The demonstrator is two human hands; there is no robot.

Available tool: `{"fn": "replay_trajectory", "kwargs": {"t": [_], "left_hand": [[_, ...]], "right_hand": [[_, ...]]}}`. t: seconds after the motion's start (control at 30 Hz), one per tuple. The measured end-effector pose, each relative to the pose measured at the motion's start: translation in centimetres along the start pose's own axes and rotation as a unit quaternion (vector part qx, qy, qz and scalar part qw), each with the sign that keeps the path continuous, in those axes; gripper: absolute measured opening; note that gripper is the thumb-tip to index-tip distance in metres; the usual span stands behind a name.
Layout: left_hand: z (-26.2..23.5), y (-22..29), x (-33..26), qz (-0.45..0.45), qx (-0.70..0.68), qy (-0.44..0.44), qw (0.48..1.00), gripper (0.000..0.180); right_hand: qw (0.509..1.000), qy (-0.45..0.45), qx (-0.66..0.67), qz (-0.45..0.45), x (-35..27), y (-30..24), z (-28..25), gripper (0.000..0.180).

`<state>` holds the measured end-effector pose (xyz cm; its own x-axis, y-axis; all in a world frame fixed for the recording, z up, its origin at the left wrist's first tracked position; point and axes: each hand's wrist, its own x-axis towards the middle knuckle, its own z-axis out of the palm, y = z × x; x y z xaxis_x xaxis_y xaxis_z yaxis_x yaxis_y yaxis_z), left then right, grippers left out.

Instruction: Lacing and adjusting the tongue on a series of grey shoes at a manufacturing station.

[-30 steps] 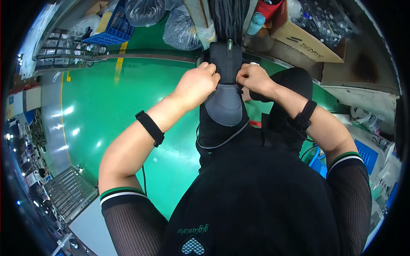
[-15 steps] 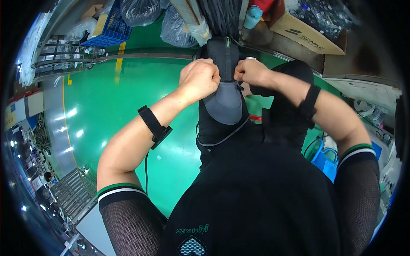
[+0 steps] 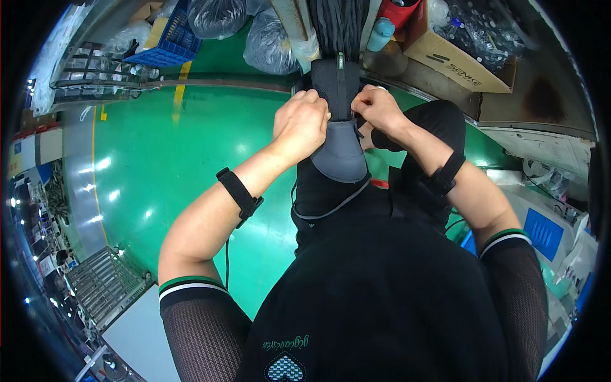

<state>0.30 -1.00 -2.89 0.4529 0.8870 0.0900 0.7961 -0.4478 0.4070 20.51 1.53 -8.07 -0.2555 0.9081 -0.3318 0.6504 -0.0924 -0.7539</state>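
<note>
A dark grey and black shoe (image 3: 340,153) rests on my lap, its rounded toe toward me and its padded tongue (image 3: 329,83) pointing away. At the left edge of the shoe's opening, my left hand (image 3: 302,124) is closed, knuckles up, gripping the shoe's side. My right hand (image 3: 377,108) pinches with thumb and forefinger at the opposite edge; what lies between those fingertips is too small to make out. A short dark strand (image 3: 360,134) sticks out just below them. Straight ahead, past the tongue, hangs a thick bundle of black cords (image 3: 340,28).
A cardboard box (image 3: 455,67) of bagged small parts stands at far right, beside a light blue bottle (image 3: 380,35). Clear plastic bags (image 3: 270,41) and a blue crate (image 3: 170,41) lie at far left. A metal post (image 3: 293,28) rises beside the cords. The floor (image 3: 191,153) is green.
My right hand's fingers have shifted slightly at the shoe's edge, and the right forearm has drawn inward. The left hand stays on the shoe. The whole view has shifted a little.
</note>
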Motion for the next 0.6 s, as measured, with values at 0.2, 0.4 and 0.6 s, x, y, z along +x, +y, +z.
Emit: {"fn": "replay_trajectory", "kwargs": {"t": [0.2,0.4,0.6], "left_hand": [[0.2,-0.3,0.3,-0.081,-0.145,0.046,0.985,0.012],[0.1,0.0,-0.5,-0.062,-0.273,-0.005,0.96,0.014],[5.2,-5.3,-8.0,-0.256,-0.397,0.124,0.872,0.046]], "right_hand": [[0.903,0.08,0.422,0.034,-3.3,-2.1,-3.6,0.019],[0.94,-0.113,0.321,-0.032,-5.1,-4.5,-1.9,0.018],[0.923,-0.135,0.358,-0.052,-4.8,-4.5,0.5,0.027]]}}
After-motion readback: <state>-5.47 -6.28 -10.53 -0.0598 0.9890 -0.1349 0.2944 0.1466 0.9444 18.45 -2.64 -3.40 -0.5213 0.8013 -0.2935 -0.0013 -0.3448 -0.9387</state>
